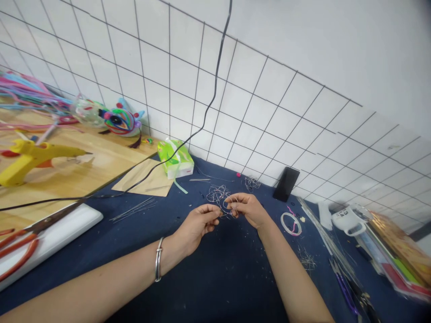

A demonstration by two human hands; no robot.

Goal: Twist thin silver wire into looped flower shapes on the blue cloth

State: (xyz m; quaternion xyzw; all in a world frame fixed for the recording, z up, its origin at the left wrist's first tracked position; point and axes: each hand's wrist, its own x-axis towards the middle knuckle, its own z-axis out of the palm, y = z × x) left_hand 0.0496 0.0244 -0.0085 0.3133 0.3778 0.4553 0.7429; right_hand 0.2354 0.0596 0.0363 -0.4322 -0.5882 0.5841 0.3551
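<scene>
My left hand [197, 225] pinches a thin wire [226, 215] between thumb and fingertips, above the dark blue cloth [235, 278]. Close beside it, my right hand [248, 209] is closed on the same looped wire, which curls up past its fingers. The wire is fine, and its exact path between the fingertips is hard to make out. Just beyond my hands lies a loose tangle of thin wire loops [215, 193]. Another small wire tangle [252, 183] rests farther back, near the wall.
To the left are a yellow glue gun [30, 159], orange-handled scissors [23, 251], a tissue pack [177, 159] and straight wires [134, 209]. On the right are a phone [286, 184], a ring-shaped coil [291, 224], a white mug [350, 220] and purple-handled pliers [345, 287]. A black cable [215, 89] hangs in front.
</scene>
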